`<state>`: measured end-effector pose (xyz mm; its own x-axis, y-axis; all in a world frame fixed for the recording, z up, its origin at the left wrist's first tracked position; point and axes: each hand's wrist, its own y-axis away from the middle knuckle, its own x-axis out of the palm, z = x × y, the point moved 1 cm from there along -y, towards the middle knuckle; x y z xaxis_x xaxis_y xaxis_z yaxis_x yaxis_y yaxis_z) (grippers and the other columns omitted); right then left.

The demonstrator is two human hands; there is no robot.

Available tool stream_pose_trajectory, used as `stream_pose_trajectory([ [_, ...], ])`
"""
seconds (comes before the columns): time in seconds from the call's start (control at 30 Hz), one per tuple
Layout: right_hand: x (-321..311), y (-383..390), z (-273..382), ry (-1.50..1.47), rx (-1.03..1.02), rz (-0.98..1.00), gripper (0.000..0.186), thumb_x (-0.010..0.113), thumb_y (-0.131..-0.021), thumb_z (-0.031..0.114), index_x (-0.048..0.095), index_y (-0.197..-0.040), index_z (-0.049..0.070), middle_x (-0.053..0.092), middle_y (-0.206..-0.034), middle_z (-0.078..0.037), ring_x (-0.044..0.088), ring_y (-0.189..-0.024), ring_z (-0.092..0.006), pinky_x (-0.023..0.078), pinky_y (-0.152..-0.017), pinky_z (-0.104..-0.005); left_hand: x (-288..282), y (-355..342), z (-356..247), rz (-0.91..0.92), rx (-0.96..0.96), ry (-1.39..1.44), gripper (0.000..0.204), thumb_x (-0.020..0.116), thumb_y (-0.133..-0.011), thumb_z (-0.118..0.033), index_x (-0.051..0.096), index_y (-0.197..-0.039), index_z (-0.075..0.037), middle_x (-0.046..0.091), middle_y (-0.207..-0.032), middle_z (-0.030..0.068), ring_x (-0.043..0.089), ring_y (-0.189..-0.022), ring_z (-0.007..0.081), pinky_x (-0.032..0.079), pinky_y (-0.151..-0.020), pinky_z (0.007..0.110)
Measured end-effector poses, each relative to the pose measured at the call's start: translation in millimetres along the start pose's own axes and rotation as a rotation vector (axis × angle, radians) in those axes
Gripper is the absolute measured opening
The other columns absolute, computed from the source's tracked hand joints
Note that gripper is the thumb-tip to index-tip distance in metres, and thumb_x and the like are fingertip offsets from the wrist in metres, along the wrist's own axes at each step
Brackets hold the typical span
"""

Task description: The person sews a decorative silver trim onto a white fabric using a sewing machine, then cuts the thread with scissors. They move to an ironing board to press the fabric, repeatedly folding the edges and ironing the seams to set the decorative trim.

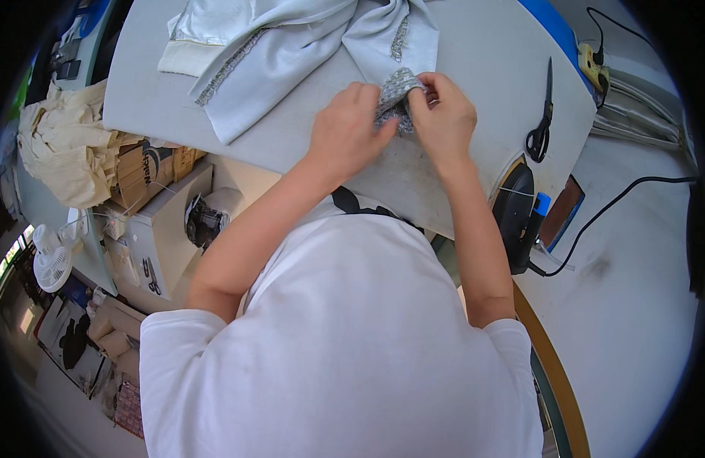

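A light grey garment lies spread over the far part of the table, with its rough overlocked seams showing. In front of it, my two hands hold a bunched piece of speckled grey fabric, which looks knitted; whether it joins the garment I cannot tell. My left hand is closed on the fabric's left side, its thumb reaching toward the lower edge. At the right side, my right hand pinches the cloth between thumb and curled fingers. Part of the fabric is hidden behind the fingers.
Black scissors lie at the table's right, blades pointing away. Nearer me, a dark iron with a black cord stands at the edge. A power strip is beyond. Left are a cardboard box, cream cloth and a white fan.
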<state>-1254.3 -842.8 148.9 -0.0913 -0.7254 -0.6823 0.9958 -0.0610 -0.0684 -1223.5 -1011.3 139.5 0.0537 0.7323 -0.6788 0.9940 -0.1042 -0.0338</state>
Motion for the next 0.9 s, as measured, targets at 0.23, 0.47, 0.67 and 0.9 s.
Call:
stream_pose_trajectory([
  [0.23,18.1,56.7,-11.7,0.251,0.238,-0.158,0.043,0.075,-0.084,0.025,0.065,-0.115,-0.004,0.071,-0.092,-0.013,0.069,-0.088,-0.0321,0.054,-0.08,-0.044,17.1,-7.9,7.1,0.009,-0.007,-0.034,0.026,0.065,-0.09,-0.02,0.059,-0.079,0.003,0.065,-0.072,0.0199,0.064,-0.067,0.0396,0.054,-0.063,0.045],
  [0.47,64.6,72.0,-33.0,-0.527,0.696,-0.101,0.036,0.076,-0.079,0.021,0.068,-0.105,-0.002,0.073,-0.081,-0.018,0.07,-0.07,-0.0349,0.055,-0.069,-0.0446,6.9,29.2,32.7,0.08,-0.529,0.137,0.019,0.059,-0.093,-0.015,0.065,-0.096,0.003,0.064,-0.075,0.0207,0.064,-0.071,0.0441,0.051,-0.069,0.05],
  [0.67,48.5,64.3,-13.2,-0.054,0.289,-0.238,0.022,0.075,-0.078,0.015,0.069,-0.095,0.003,0.069,-0.075,-0.017,0.068,-0.067,-0.0351,0.052,-0.064,-0.0455,7.4,13.9,3.9,-0.195,0.405,-0.432,0.039,0.068,-0.083,-0.016,0.062,-0.115,0.004,0.063,-0.08,0.0107,0.065,-0.069,0.033,0.054,-0.059,0.045],
  [0.9,61.6,66.4,-14.1,-0.134,0.422,-0.227,0.024,0.076,-0.08,0.019,0.068,-0.098,0.004,0.069,-0.076,-0.015,0.068,-0.071,-0.0355,0.052,-0.065,-0.0451,9.5,-30.7,-9.0,0.254,0.207,-0.351,0.042,0.065,-0.082,-0.012,0.063,-0.121,0.004,0.069,-0.08,0.0215,0.068,-0.071,0.0389,0.054,-0.064,0.049],
])
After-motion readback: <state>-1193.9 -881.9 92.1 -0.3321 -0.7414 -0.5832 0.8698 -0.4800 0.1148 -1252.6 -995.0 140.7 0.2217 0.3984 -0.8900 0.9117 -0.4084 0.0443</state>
